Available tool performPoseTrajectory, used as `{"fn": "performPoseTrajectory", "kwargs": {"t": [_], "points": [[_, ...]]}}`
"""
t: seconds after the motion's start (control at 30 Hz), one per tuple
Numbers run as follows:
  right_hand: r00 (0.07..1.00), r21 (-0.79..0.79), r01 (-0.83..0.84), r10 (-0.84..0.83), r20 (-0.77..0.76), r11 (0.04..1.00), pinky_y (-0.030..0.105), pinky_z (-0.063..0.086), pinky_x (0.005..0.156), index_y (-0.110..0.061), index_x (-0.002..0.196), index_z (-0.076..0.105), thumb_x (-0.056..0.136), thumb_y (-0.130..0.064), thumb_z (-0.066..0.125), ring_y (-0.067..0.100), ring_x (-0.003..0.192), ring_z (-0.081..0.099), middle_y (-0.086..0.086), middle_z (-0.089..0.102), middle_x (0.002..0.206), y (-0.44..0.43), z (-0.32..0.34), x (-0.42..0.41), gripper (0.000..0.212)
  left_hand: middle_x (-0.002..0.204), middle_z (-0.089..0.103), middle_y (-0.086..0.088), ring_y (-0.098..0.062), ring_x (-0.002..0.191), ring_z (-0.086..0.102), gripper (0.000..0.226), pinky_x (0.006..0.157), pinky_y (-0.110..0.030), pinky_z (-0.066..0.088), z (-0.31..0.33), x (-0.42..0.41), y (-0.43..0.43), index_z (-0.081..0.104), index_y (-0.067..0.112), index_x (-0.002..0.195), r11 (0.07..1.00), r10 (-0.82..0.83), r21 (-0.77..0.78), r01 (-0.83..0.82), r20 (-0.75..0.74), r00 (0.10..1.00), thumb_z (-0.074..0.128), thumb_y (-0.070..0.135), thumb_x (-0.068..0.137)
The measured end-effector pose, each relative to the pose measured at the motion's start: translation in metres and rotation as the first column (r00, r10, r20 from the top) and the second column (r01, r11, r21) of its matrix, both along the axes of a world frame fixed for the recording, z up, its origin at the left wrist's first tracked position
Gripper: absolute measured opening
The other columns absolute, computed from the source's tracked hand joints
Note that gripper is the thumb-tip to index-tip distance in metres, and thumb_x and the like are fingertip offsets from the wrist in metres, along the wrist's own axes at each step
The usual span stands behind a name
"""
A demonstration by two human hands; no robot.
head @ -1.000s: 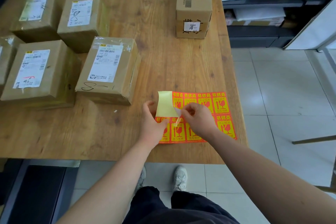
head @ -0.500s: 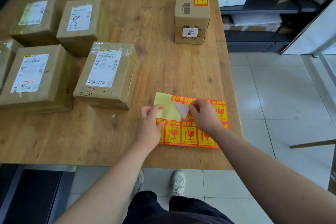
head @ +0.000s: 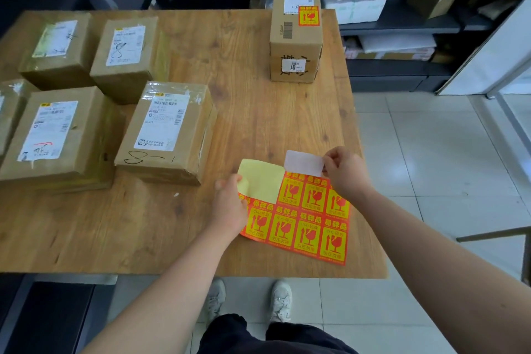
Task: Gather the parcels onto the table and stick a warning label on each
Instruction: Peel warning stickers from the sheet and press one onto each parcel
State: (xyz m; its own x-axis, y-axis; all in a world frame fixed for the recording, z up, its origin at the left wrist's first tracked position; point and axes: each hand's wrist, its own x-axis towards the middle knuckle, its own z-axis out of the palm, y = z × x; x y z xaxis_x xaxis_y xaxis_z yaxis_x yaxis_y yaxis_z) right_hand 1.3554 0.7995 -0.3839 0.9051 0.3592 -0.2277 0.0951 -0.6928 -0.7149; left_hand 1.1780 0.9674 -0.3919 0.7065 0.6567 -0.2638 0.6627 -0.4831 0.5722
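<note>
Bright, even light, strongest on the right. Glossy white floor tiles [head: 431,158] show pale glare patches. Dark metal shelving [head: 402,27] at the back is dim, detail murky. Brown cardboard parcels [head: 169,129] cast soft, faint shadows on the light wooden table [head: 244,100]. Wide-angle bowing at the frame edges. Overall slightly soft; small print smeared.

Reaches both bare forearms forward; pinches a label [head: 304,163] in raised right hand [head: 346,174], grips the sticker sheet [head: 301,224] with left hand [head: 230,207].
</note>
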Motion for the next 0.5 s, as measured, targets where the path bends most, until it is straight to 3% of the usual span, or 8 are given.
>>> {"fn": "performPoseTrajectory", "kwargs": {"t": [0.1,0.2,0.27,0.3,0.4,0.5], "points": [[0.998,0.04,-0.009,0.007,0.058,0.999,0.03,0.047,0.048,-0.018,0.084,0.057,0.094,-0.023,0.048,0.016,0.064,0.061,-0.001,0.065,0.074,0.0,0.008,0.001,0.015,0.134,0.036,-0.011,-0.026,0.104,0.057,0.045,0.09,-0.03,0.044,0.004,0.0,0.0,0.045,0.012,0.134,1.0,-0.012,0.022,0.013,-0.036,0.999,0.052,0.003,0.091],[0.986,0.083,-0.072,0.058,0.159,0.994,0.012,0.036,0.043,-0.023,0.079,0.056,0.093,-0.025,0.053,0.003,0.055,0.056,-0.01,0.061,0.066,0.002,0.02,-0.008,0.015,0.14,0.028,-0.01,-0.03,0.118,0.047,0.038,0.099,-0.037,0.041,0.009,0.001,-0.003,0.052,0.014,0.125,0.99,-0.033,0.137,0.041,-0.058,0.998,0.061,0.016,0.089],[0.972,0.081,-0.12,0.1,0.21,0.989,0.007,0.04,0.048,-0.026,0.08,0.056,0.092,-0.026,0.056,0.001,0.062,0.059,-0.014,0.062,0.069,0.006,0.029,-0.018,0.012,0.139,0.035,-0.009,-0.03,0.125,0.038,0.03,0.102,-0.041,0.036,0.016,0.007,-0.006,0.06,0.017,0.116,0.963,-0.069,0.263,0.065,0.008,0.998,0.062,0.027,0.088],[0.966,0.074,-0.15,0.13,0.223,0.986,0.01,0.045,0.053,-0.027,0.081,0.056,0.092,-0.027,0.056,0.002,0.066,0.061,-0.013,0.063,0.071,0.007,0.032,-0.024,0.011,0.131,0.045,-0.007,-0.027,0.121,0.042,0.025,0.099,-0.038,0.037,0.022,0.011,-0.007,0.064,0.018,0.111,0.966,-0.098,0.249,0.076,0.077,0.992,0.061,0.029,0.089],[0.928,0.017,-0.271,0.256,0.27,0.962,0.031,0.054,0.066,-0.022,0.087,0.061,0.091,-0.029,0.057,0.013,0.076,0.065,-0.007,0.068,0.081,0.013,0.037,-0.043,0.009,0.096,0.066,0.0,-0.019,0.096,0.06,0.023,0.077,-0.028,0.044,0.04,0.028,-0.011,0.068,0.014,0.095,0.994,-0.026,-0.092,0.053,0.274,0.961,0.056,0.034,0.093],[0.855,-0.072,-0.388,0.388,0.343,0.919,0.038,0.051,0.067,-0.018,0.095,0.063,0.091,-0.03,0.056,0.022,0.078,0.064,-0.001,0.07,0.088,0.018,0.038,-0.058,0.015,0.081,0.07,-0.005,-0.023,0.082,0.065,0.033,0.073,-0.035,0.05,0.05,0.039,-0.007,0.067,0.011,0.079,0.932,0.176,-0.356,-0.071,0.272,0.946,0.057,0.041,0.091]]}}
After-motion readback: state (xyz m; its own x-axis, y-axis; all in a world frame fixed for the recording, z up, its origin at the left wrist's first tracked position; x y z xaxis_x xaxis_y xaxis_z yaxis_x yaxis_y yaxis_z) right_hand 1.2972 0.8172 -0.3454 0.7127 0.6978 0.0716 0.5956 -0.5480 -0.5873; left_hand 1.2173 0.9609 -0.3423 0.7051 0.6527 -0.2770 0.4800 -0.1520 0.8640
